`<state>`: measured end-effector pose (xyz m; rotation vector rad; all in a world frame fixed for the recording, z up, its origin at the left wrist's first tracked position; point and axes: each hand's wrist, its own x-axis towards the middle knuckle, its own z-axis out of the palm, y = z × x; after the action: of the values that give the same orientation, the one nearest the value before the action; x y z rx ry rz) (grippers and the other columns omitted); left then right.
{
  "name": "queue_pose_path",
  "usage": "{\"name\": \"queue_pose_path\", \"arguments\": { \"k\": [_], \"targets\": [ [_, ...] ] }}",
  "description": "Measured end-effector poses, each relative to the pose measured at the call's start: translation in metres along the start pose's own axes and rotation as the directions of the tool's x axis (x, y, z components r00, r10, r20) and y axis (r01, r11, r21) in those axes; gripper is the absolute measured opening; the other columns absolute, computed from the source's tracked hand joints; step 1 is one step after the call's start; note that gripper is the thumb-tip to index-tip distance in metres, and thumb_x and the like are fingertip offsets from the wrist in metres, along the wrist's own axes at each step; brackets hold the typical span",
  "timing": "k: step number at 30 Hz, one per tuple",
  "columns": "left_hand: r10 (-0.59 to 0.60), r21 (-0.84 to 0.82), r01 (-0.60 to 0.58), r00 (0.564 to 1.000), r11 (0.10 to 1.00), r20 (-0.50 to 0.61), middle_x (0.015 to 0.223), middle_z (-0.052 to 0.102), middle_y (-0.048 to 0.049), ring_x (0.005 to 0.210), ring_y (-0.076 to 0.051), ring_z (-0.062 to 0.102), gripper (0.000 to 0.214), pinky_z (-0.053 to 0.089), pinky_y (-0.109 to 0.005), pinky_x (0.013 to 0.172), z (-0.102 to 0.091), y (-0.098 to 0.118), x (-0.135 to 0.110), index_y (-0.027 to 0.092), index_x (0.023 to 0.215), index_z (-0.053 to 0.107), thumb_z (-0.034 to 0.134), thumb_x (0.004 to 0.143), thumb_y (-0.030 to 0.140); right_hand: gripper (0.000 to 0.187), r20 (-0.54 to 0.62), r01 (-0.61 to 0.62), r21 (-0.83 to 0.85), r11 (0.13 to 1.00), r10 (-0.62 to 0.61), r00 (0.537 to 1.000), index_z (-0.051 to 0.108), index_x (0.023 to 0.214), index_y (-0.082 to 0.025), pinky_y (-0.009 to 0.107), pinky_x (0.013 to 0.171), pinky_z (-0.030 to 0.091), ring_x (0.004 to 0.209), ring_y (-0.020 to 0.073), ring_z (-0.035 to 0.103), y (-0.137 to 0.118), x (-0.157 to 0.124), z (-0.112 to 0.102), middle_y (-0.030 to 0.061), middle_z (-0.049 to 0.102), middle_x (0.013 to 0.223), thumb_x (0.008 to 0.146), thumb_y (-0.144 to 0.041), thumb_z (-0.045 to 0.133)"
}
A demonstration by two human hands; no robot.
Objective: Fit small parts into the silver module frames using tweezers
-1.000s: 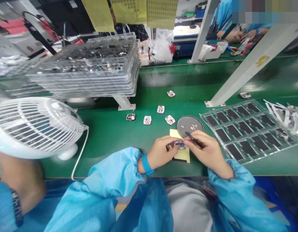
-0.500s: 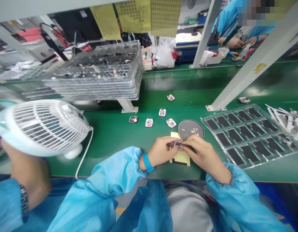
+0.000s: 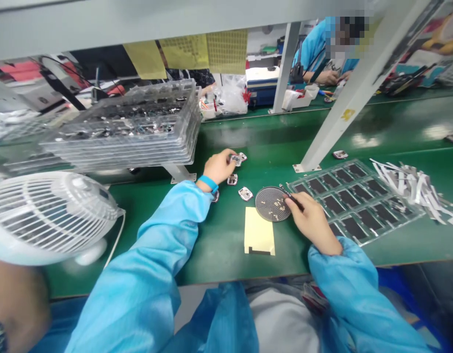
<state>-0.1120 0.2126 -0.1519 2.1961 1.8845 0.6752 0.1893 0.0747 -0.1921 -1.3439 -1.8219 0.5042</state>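
Observation:
My left hand [image 3: 219, 166] is stretched forward over the green table [image 3: 219, 235], its fingers pinched on a small silver case [image 3: 234, 159] next to another case [image 3: 242, 156]. Two more cases [image 3: 232, 179] [image 3: 245, 193] lie just nearer me. My right hand [image 3: 310, 221] is closed on dark tweezers [image 3: 289, 194], whose tip lies at the right rim of a round grey mesh dish [image 3: 272, 203] holding tiny pale parts. A yellow pad [image 3: 259, 236] lies bare in front of me.
A clear tray of black rectangular parts [image 3: 353, 201] lies right of the dish, with white paper strips [image 3: 408, 180] beyond. A white desk fan [image 3: 46, 215] stands at left under stacked clear trays [image 3: 131, 127]. A slanted grey post [image 3: 344, 98] rises behind. Another person works at the far bench.
My hands were together over the yellow pad. My left hand has carried the silver case forward to the row of cases; my right hand has moved to the mesh dish with the tweezers.

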Motion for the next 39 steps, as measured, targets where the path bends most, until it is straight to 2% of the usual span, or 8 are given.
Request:
{"name": "queue_pose_path", "arguments": {
  "k": [4, 9, 15, 19, 23, 28, 34, 39],
  "targets": [
    [-0.173, 0.150, 0.165, 0.984, 0.975, 0.039, 0.113, 0.071, -0.0129, 0.109, -0.031, 0.062, 0.036, 0.045, -0.039, 0.092, 0.007, -0.022, 0.028, 0.020, 0.121, 0.070, 0.055, 0.091, 0.035, 0.022, -0.068, -0.022, 0.088, 0.996, 0.028, 0.997, 0.067, 0.085, -0.019, 0.030, 0.068, 0.045, 0.076, 0.0161, 0.058, -0.004, -0.008, -0.004, 0.0037, 0.060, 0.083, 0.096, -0.036, 0.059],
    [-0.069, 0.148, 0.058, 0.995, 0.987, 0.068, 0.137, 0.058, -0.0151, 0.131, -0.037, 0.042, 0.062, 0.032, -0.051, 0.107, 0.032, -0.015, 0.045, 0.020, 0.130, 0.065, 0.068, 0.081, 0.058, 0.033, -0.118, -0.065, 0.202, 0.977, 0.091, 0.989, 0.068, 0.083, -0.018, 0.028, 0.067, 0.048, 0.070, 0.0139, 0.060, -0.009, -0.020, -0.006, 0.0032, 0.062, 0.075, 0.100, -0.040, 0.051],
    [-0.045, -0.143, 0.050, 0.998, 0.988, 0.042, 0.117, 0.066, -0.0147, 0.122, -0.034, 0.051, 0.044, 0.036, -0.049, 0.106, 0.039, 0.017, 0.034, 0.014, 0.104, 0.071, 0.078, 0.075, 0.047, 0.028, 0.264, -0.354, 0.521, 0.776, 0.249, 0.932, 0.062, 0.095, -0.018, 0.024, 0.057, 0.054, 0.058, 0.0129, 0.064, -0.021, -0.037, -0.002, 0.0014, 0.067, 0.070, 0.090, -0.045, 0.067],
    [0.047, -0.828, 0.261, 0.944, 0.497, 0.326, 0.099, 0.069, -0.0089, 0.092, -0.021, 0.067, 0.056, 0.052, -0.039, 0.088, 0.026, 0.041, -0.041, 0.013, 0.110, 0.056, 0.085, 0.063, 0.018, 0.023, 0.400, -0.388, 0.491, 0.780, 0.194, 0.896, 0.064, 0.091, -0.018, 0.026, 0.063, 0.057, 0.066, 0.0149, 0.068, -0.033, -0.057, 0.005, 0.0046, 0.071, 0.077, 0.089, -0.040, 0.070],
    [0.194, -0.841, 0.480, 0.826, 0.251, 0.529, 0.098, 0.068, -0.0055, 0.086, -0.014, 0.067, 0.063, 0.053, -0.030, 0.084, 0.014, 0.056, -0.124, 0.015, 0.115, 0.054, 0.087, 0.061, 0.014, 0.016, 0.333, -0.307, 0.455, 0.836, 0.160, 0.929, 0.068, 0.091, -0.020, 0.024, 0.068, 0.057, 0.073, 0.0142, 0.070, -0.046, -0.069, 0.023, 0.0042, 0.073, 0.087, 0.087, -0.035, 0.072],
    [0.156, -0.819, 0.434, 0.841, 0.376, 0.517, 0.086, 0.066, -0.0038, 0.074, -0.012, 0.064, 0.040, 0.050, -0.023, 0.068, 0.017, 0.046, -0.163, 0.013, 0.110, 0.060, 0.078, 0.078, 0.029, 0.015, 0.271, -0.279, 0.367, 0.888, 0.185, 0.945, 0.069, 0.090, -0.020, 0.022, 0.064, 0.056, 0.067, 0.0133, 0.070, -0.052, -0.069, 0.041, 0.0021, 0.072, 0.083, 0.087, -0.035, 0.073],
    [0.207, -0.621, 0.129, 0.874, 0.773, 0.439, 0.070, 0.063, 0.0019, 0.059, -0.009, 0.054, 0.024, 0.040, -0.021, 0.058, 0.016, 0.039, -0.171, 0.020, 0.112, 0.067, 0.058, 0.091, 0.030, 0.016, 0.271, -0.281, 0.309, 0.908, 0.199, 0.942, 0.068, 0.090, -0.020, 0.021, 0.063, 0.056, 0.066, 0.0136, 0.070, -0.050, -0.070, 0.040, 0.0012, 0.073, 0.080, 0.086, -0.035, 0.073],
    [0.228, -0.529, 0.040, 0.873, 0.848, 0.432, 0.065, 0.060, 0.0039, 0.058, -0.010, 0.053, 0.027, 0.039, -0.022, 0.059, 0.007, 0.043, -0.172, 0.024, 0.116, 0.068, 0.055, 0.092, 0.027, 0.013, 0.290, -0.271, 0.322, 0.907, 0.178, 0.940, 0.069, 0.088, -0.021, 0.023, 0.063, 0.056, 0.067, 0.0143, 0.070, -0.050, -0.070, 0.039, 0.0018, 0.073, 0.081, 0.086, -0.033, 0.074]
  ]
}}
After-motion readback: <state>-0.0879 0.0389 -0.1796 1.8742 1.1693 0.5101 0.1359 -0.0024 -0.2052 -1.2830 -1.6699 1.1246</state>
